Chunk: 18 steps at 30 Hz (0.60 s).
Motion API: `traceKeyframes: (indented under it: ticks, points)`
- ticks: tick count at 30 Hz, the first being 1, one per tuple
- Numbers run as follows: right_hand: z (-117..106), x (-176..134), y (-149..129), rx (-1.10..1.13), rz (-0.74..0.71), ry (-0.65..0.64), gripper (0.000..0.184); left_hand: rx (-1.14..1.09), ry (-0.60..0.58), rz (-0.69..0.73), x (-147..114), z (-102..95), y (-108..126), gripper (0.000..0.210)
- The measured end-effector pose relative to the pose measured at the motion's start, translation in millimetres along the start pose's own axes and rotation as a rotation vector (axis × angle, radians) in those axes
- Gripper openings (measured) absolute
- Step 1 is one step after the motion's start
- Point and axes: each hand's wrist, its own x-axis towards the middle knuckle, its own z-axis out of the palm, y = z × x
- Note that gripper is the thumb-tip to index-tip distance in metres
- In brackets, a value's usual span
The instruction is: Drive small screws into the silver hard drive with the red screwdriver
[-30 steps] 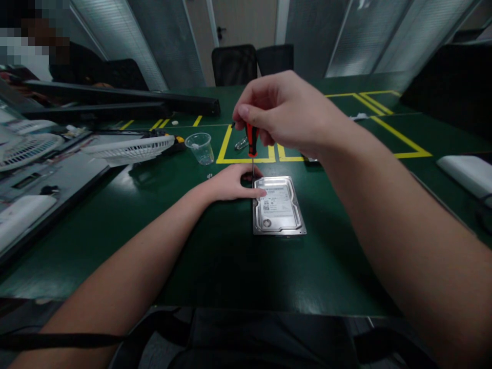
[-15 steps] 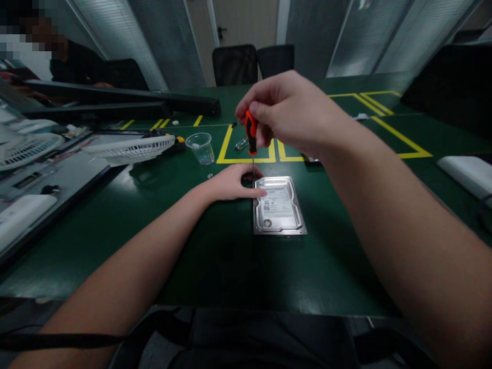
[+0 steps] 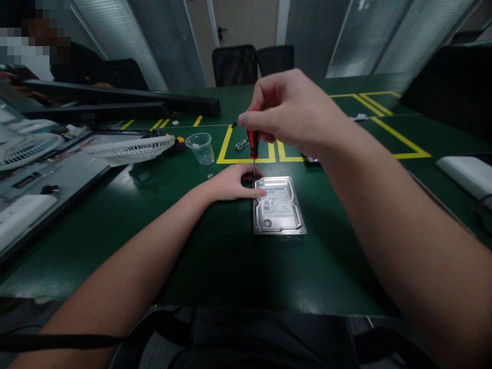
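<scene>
A silver hard drive [image 3: 283,211] lies flat on the green table, label side up. My left hand [image 3: 233,183] grips its far left corner, thumb on the label and the other fingers partly hidden behind the edge. Above that corner, my right hand [image 3: 288,105] is closed around a red and black screwdriver [image 3: 253,146]. The screwdriver stands nearly upright, its shaft reaching down to the drive's far left corner. Its tip is hard to make out beside my left fingers, and my right hand covers the top of its handle.
A clear plastic cup [image 3: 200,149] stands left of the drive, with small metal bits [image 3: 209,176] near it. White fan parts [image 3: 132,148] and a large panel lie at left. Yellow tape [image 3: 246,161] marks the table [image 3: 246,277]. Another person sits at far left.
My right hand has turned about the screwdriver handle; its thumb has swung left and lower across it. The screwdriver has shifted very slightly. My left hand and the hard drive stay put.
</scene>
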Motion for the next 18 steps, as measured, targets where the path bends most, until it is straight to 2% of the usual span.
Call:
traceKeyframes:
  ticks: [5, 10, 14, 18]
  points:
    - [1.6, 0.1, -2.2, -0.007, 0.017, 0.034, 0.031, -0.010, -0.003, -0.005, 0.0, -0.1, 0.4, 0.062]
    - [0.0, 0.6, -1.5, 0.054, -0.021, 0.001, 0.026, -0.011, 0.001, 0.005, -0.2, 0.6, -0.1, 0.063]
    - [-0.2, 0.0, -2.0, 0.010, -0.018, -0.020, 0.018, -0.017, 0.001, 0.001, 0.4, 1.2, -1.2, 0.064]
    - [1.6, 1.0, -1.7, 0.014, 0.005, -0.065, 0.023, -0.016, -0.003, 0.005, 0.4, 0.8, -0.9, 0.064]
